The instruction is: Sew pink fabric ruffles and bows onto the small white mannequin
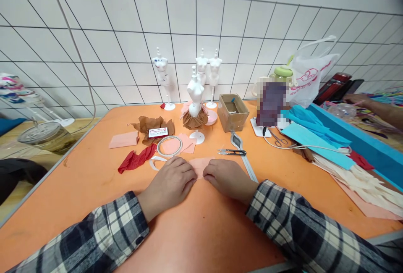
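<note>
Between my two hands lies a small piece of pink crepe paper (200,167), flat on the orange table. My left hand (173,179) has its fingers closed on the paper's left end. On the right end, my right hand (229,179) pinches the paper with curled fingers. Just beyond stands a white mini mannequin (195,90) wearing a ruffled brown paper skirt (195,119). A roll of double-sided tape (169,146) rests on more pink paper beside my left hand, near a red paper strip (137,158). Black thread snips (232,152) lie beyond my right hand.
A cardboard box (233,112) and more mannequins (162,71) stand along the tiled wall. Brown paper (151,126) sits at the left with a small labelled box (158,132). Scissors (278,138), blue paper (317,143) and a plastic bag (310,80) are at the right. Another person's arm (376,107) shows far right.
</note>
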`<state>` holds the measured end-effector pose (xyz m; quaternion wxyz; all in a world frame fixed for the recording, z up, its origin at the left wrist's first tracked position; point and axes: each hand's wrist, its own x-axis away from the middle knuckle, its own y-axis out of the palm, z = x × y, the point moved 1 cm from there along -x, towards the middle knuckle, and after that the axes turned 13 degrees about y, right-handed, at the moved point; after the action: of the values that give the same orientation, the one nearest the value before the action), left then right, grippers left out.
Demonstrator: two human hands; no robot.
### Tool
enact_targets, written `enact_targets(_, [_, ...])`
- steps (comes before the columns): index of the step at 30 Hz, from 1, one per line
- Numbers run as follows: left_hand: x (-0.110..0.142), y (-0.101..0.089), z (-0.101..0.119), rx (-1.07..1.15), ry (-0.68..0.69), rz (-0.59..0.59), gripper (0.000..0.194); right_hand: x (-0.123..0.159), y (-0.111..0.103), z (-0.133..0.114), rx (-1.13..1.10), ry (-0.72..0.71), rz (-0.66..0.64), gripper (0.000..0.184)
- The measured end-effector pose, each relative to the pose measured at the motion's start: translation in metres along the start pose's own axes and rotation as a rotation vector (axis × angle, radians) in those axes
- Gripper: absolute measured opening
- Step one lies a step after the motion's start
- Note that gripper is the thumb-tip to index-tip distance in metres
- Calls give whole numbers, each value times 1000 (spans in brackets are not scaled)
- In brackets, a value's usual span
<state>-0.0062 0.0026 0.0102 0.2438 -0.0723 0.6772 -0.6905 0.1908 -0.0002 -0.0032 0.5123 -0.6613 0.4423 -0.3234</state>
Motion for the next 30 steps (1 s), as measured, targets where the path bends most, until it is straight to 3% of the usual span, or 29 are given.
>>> enact_targets(3, [-6,3,5,6,-13,28,21,-1,0,-1,-6,3,-19,24])
enact_targets(14, [-11,12,1,92,-116,-41,24,-3,3,3,-105,121,-38,22])
enact_targets(24, [-10,11,3,1,-96,-1,20,0,4,0,17,79,-4,19])
enact_targets(30, [-11,10,3,41,-168,-32,21,0,3,0,50,67,-5,21])
